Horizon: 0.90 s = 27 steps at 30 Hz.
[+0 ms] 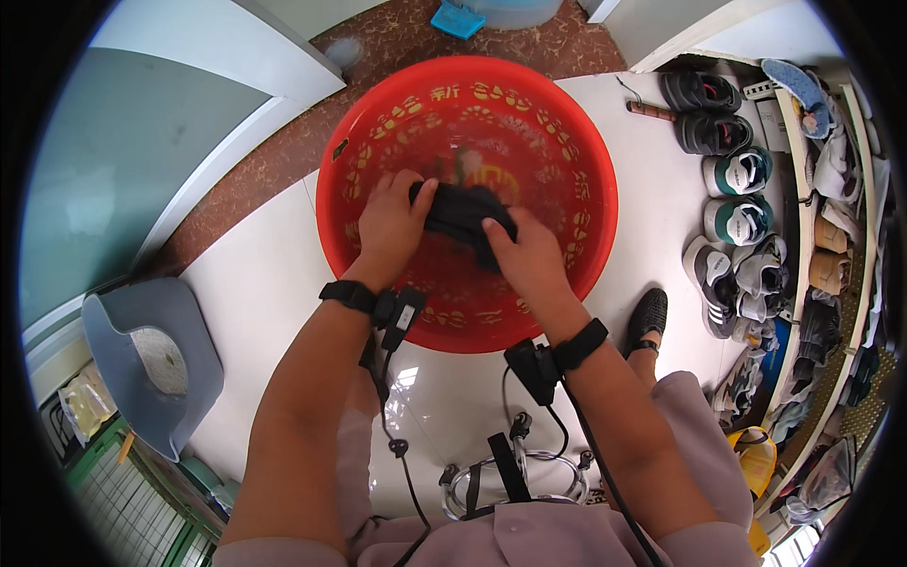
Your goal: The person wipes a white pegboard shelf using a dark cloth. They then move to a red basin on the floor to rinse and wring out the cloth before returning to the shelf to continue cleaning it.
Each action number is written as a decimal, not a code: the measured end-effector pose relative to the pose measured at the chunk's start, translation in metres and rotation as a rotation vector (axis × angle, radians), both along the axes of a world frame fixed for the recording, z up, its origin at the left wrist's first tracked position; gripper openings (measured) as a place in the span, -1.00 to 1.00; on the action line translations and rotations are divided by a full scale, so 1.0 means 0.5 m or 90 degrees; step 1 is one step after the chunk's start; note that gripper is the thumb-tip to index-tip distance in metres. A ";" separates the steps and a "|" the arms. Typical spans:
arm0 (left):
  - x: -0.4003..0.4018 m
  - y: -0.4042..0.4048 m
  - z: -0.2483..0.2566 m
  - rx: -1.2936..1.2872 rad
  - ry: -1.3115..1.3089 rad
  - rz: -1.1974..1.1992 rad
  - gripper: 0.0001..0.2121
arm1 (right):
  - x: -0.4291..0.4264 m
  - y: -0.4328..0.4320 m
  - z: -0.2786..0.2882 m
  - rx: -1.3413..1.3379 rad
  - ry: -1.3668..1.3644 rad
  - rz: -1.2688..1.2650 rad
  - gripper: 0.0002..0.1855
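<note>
A large red plastic basin (468,319) with yellow patterns and characters stands on the floor in front of me. Over its middle, my left hand (397,220) grips one end of a dark, crumpled cloth (460,212), and my right hand (531,251) grips the other end, thumb on top. The cloth sags between them, its lower part blurred. Beneath and beyond it lies the patterned bottom of the basin, where a pale patch shows near the centre; whether water covers it I cannot tell for certain. Both wrists wear black straps with small cabled devices.
Shoes stand in a row and on a shoe rack (797,212) at the right. A grey-blue litter box (198,368) and a green-framed wire cage (127,489) are at the left. A chrome wheeled stool base (521,482) is below me. A blue dustpan-like piece (458,20) lies beyond the basin.
</note>
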State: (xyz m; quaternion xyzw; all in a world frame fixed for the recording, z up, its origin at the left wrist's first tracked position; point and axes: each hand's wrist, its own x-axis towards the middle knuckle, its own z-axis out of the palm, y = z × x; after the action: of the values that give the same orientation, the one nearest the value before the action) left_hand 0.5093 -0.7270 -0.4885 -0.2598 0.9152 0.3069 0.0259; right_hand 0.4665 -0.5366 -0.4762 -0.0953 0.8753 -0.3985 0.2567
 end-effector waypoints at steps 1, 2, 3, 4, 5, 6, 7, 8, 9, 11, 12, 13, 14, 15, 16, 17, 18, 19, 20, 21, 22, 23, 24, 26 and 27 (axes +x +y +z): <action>0.009 -0.003 -0.007 -0.038 0.059 -0.064 -0.74 | 0.001 0.014 -0.022 0.027 0.113 -0.011 -0.51; 0.019 -0.003 -0.016 -0.075 0.118 -0.128 -0.72 | 0.006 0.025 -0.043 0.027 0.125 -0.021 -0.52; 0.031 0.001 -0.028 -0.113 0.175 -0.190 -0.68 | 0.014 0.033 -0.060 0.057 0.088 0.003 -0.53; 0.050 0.009 -0.041 -0.126 0.133 -0.241 -0.67 | 0.022 0.037 -0.067 0.088 0.051 0.027 -0.53; 0.073 0.019 -0.056 -0.138 0.090 -0.292 -0.64 | 0.026 0.042 -0.074 0.118 0.014 0.051 -0.53; 0.081 0.022 -0.057 -0.152 0.046 -0.341 -0.62 | 0.023 0.042 -0.066 0.145 -0.042 0.077 -0.51; 0.080 0.019 -0.060 -0.090 -0.031 -0.350 -0.62 | 0.018 0.043 -0.057 0.171 -0.098 0.104 -0.49; 0.079 0.016 -0.061 -0.027 -0.107 -0.356 -0.63 | 0.014 0.041 -0.048 0.196 -0.154 0.131 -0.47; 0.077 0.015 -0.058 0.036 -0.184 -0.362 -0.63 | 0.015 0.039 -0.043 0.213 -0.065 0.110 -0.45; 0.054 -0.005 -0.052 0.144 -0.226 -0.291 -0.65 | 0.016 0.033 -0.038 0.244 0.115 0.066 -0.39; 0.038 -0.012 -0.043 0.198 -0.243 -0.258 -0.65 | 0.014 0.033 -0.037 0.170 0.119 0.101 -0.37; 0.033 -0.007 -0.029 0.155 -0.214 -0.220 -0.65 | 0.012 0.033 -0.036 0.095 0.125 0.136 -0.34; 0.036 0.005 -0.012 0.112 -0.183 -0.182 -0.65 | 0.013 0.034 -0.034 0.021 0.132 0.170 -0.32; 0.027 0.011 0.003 0.064 -0.139 -0.147 -0.65 | 0.024 0.043 -0.056 0.055 0.162 0.215 -0.33; 0.040 0.010 -0.016 0.068 -0.103 -0.182 -0.63 | 0.040 0.047 -0.082 0.083 0.199 0.263 -0.34; 0.062 0.004 -0.056 0.068 -0.069 -0.219 -0.61 | 0.042 0.040 -0.091 0.101 0.119 0.240 -0.35; 0.077 0.008 -0.061 0.059 -0.063 -0.240 -0.58 | 0.051 0.037 -0.089 0.122 0.032 0.214 -0.36; 0.091 0.018 -0.063 0.047 -0.064 -0.263 -0.55 | 0.060 0.048 -0.115 0.044 0.041 0.181 -0.40; 0.100 0.022 -0.077 0.101 -0.117 -0.233 -0.57 | 0.061 0.057 -0.147 -0.034 0.050 0.150 -0.43; 0.100 0.026 -0.084 0.157 -0.171 -0.199 -0.59 | 0.057 0.053 -0.156 -0.095 -0.113 0.013 -0.46; 0.092 0.032 -0.078 0.215 -0.187 -0.225 -0.62 | 0.056 0.050 -0.160 -0.153 -0.280 -0.122 -0.48; 0.082 0.037 -0.072 0.274 -0.205 -0.250 -0.65 | 0.052 0.046 -0.167 -0.210 -0.450 -0.256 -0.50; 0.081 0.047 -0.067 0.335 -0.226 -0.268 -0.68 | 0.047 0.037 -0.136 -0.357 -0.554 -0.374 -0.61; 0.065 0.086 -0.032 0.324 -0.050 -0.283 -0.72 | 0.042 0.043 -0.135 -0.452 -0.669 -0.442 -0.68; 0.057 0.106 -0.014 0.316 0.037 -0.291 -0.74 | 0.038 0.047 -0.132 -0.501 -0.728 -0.475 -0.70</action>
State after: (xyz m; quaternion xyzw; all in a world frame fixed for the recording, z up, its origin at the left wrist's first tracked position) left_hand 0.5376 -0.6741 -0.4955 -0.0251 0.8476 0.5138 0.1305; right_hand 0.4854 -0.5132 -0.5422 0.3408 0.3760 -0.7261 0.4640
